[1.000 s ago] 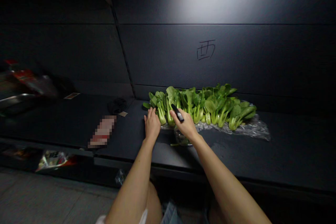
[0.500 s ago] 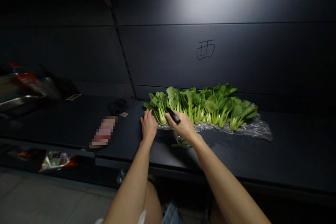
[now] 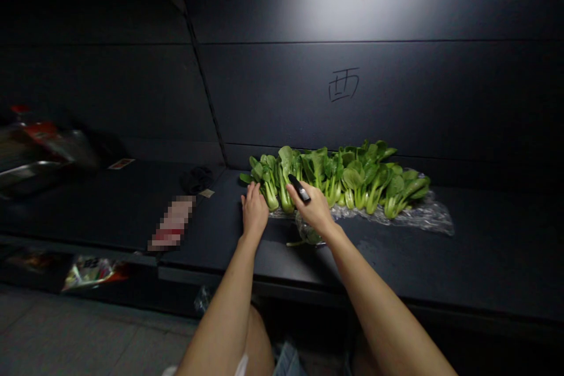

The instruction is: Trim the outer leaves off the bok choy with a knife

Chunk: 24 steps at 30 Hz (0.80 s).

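A row of green bok choy (image 3: pixel 335 179) lies on crumpled clear plastic wrap (image 3: pixel 425 218) along the dark shelf, leaves toward the back panel and pale stems toward me. My right hand (image 3: pixel 314 207) is closed around what looks like a spray bottle. Its black head (image 3: pixel 299 189) sticks out above my fingers, angled toward the greens, and its clear body (image 3: pixel 308 232) shows below my palm. At the left end of the row, my left hand (image 3: pixel 255 208) lies with fingers stretched out beside the leftmost stem; whether it touches is unclear.
Small wet spots dot the dark shelf (image 3: pixel 379 258) at front right. A blurred-out pinkish item (image 3: pixel 174 223), a dark crumpled cloth-like thing (image 3: pixel 196 179) and a small card (image 3: pixel 121 163) lie leftward. Red-topped packages (image 3: pixel 48 135) stand far left; a bag (image 3: pixel 90 270) sits on the lower shelf.
My right hand has shifted right along the row with the spray bottle, uncovering another bok choy's stem. My left hand has moved slightly right.
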Each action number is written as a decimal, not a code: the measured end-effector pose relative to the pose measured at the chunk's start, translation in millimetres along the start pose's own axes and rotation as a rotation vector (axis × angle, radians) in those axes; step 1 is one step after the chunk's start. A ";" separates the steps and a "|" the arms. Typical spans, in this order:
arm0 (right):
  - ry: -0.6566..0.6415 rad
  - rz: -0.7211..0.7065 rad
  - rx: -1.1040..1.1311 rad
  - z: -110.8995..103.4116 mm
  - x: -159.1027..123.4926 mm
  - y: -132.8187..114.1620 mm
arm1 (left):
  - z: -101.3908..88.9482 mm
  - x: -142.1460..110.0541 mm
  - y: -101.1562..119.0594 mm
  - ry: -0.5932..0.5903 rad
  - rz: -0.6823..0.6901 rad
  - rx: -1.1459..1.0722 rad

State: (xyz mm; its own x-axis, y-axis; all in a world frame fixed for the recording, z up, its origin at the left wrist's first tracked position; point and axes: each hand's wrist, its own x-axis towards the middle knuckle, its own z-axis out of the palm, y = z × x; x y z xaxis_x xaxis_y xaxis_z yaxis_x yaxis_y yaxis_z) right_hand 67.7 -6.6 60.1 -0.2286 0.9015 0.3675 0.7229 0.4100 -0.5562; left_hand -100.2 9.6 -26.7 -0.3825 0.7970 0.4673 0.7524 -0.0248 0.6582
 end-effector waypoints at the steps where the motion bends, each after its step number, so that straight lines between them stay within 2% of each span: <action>1: 0.011 0.014 0.004 -0.8 0.1 0.6 | 0.8 -0.2 0.8 -0.002 0.008 0.000; 13: 0.088 0.024 0.052 -5.1 -0.9 7.4 | 4.1 -5.3 13.0 -0.005 0.063 0.012; 19: 0.121 0.039 0.160 -7.3 -4.7 12.9 | 9.1 -7.1 19.0 -0.011 0.100 0.027; 24: 0.137 0.075 0.098 -10.7 -6.1 16.8 | 11.5 -7.8 19.7 -0.012 0.127 0.032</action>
State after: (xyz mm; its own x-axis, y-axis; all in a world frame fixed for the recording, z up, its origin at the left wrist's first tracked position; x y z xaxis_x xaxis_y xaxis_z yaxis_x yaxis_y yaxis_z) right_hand 88.2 -6.7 56.5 -0.0810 0.9056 0.4163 0.6662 0.3599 -0.6532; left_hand -76.2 9.8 -24.2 -0.2766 0.7960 0.5384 0.8112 -0.1069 0.5749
